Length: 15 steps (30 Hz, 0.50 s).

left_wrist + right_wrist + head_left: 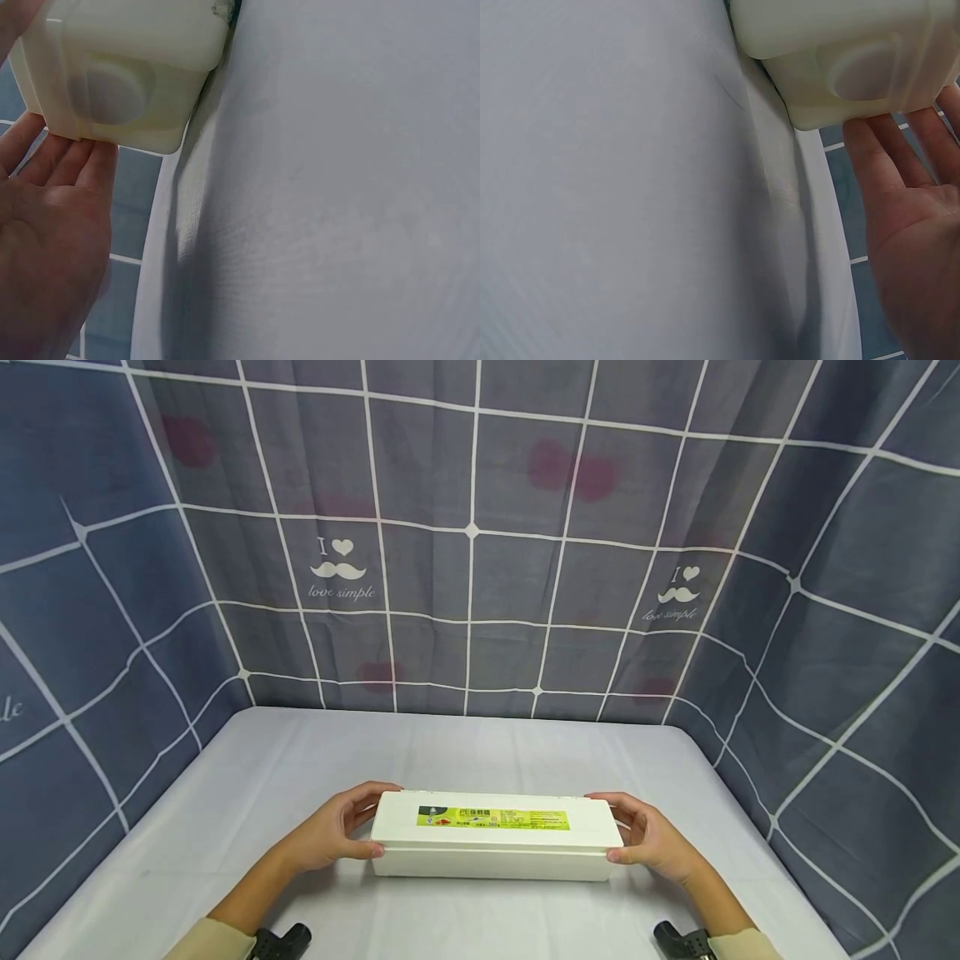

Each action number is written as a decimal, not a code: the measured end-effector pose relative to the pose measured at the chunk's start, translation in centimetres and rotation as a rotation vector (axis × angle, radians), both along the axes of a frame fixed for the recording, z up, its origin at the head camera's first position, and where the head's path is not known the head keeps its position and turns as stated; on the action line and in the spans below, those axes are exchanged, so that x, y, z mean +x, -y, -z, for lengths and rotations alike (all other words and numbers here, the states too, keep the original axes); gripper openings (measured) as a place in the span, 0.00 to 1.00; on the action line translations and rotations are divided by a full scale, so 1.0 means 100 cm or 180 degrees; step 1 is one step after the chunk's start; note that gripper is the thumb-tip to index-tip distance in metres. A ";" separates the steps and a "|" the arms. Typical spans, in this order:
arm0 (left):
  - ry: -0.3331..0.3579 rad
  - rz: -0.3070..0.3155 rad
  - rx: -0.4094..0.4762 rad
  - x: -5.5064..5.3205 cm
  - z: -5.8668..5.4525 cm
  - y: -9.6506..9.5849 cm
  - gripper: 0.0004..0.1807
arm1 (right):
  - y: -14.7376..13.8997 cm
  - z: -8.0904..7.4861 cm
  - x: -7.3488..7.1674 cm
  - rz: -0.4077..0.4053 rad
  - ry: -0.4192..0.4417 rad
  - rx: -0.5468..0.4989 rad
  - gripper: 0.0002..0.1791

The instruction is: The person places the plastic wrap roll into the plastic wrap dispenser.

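A long white cling film box (495, 862) lies across the middle of the view, its lid down, with a yellow-green label (493, 818) on top. My left hand (333, 833) grips its left end, thumb at the front and fingers around the back edge. On the right end my right hand (651, 837) holds it the same way. In the left wrist view the pale end of the box (157, 37) shows a round shape through its side, fingertips touching its edge. A similar end (817, 30) appears in the right wrist view, with fingers against it.
The box is over a table with a white cloth (450, 747). Dark blue-grey curtains with white grid lines (427, 568) stand behind the table and along both sides. Black wrist cameras (288, 941) are strapped near the beige sleeves.
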<state>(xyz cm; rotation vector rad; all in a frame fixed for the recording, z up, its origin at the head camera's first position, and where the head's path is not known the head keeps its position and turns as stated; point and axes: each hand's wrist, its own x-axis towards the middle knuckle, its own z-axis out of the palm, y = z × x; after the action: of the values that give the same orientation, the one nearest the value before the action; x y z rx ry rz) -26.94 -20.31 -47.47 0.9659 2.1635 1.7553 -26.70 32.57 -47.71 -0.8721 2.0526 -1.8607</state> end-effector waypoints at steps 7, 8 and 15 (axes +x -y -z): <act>0.0039 0.0022 0.0032 0.000 0.000 0.000 0.42 | 0.001 -0.001 0.002 0.0035 0.0077 -0.0015 0.44; 0.0045 0.0023 0.0037 0.001 0.000 0.000 0.43 | 0.001 -0.001 0.002 0.0038 0.0080 -0.0014 0.44; 0.0102 -0.0004 0.0025 0.001 -0.002 -0.001 0.44 | 0.001 0.000 0.001 0.0031 0.0065 -0.0039 0.45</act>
<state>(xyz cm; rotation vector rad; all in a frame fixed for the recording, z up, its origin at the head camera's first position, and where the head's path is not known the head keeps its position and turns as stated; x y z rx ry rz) -26.87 -20.24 -47.28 0.9319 2.1399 1.7686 -26.64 32.44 -47.67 -0.8440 2.0390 -1.8812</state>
